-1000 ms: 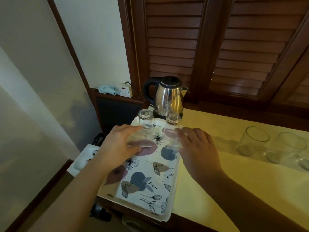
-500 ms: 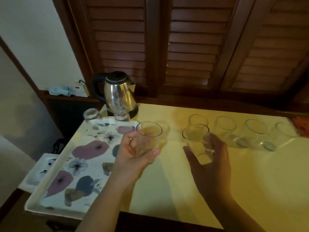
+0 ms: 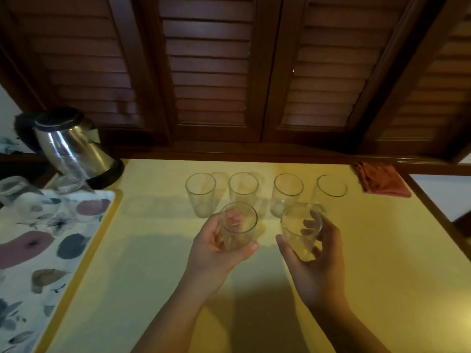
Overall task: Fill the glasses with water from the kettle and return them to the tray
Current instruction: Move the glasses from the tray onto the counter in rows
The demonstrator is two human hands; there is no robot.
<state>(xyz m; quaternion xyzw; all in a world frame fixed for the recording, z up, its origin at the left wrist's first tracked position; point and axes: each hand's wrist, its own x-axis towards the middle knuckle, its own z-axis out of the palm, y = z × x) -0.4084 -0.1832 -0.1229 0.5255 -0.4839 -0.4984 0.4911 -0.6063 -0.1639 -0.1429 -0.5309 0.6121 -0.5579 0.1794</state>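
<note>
Each hand, left [image 3: 216,253] and right [image 3: 316,261], holds a clear glass above the counter [image 3: 158,276], just before four upright glasses [image 3: 201,193]; kettle [image 3: 74,149] far left.

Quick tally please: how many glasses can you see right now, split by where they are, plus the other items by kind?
Glasses standing on the table: 4
Glasses held, one in the left hand, one in the right hand: 2
Glasses on the tray: 2
Kettle: 1
Red cloth: 1
Total: 8 glasses, 11 items with the tray.

Yellow table [image 3: 153,276] bears tray [image 3: 109,207], kettle [image 3: 74,149], glasses [image 3: 201,192].
</note>
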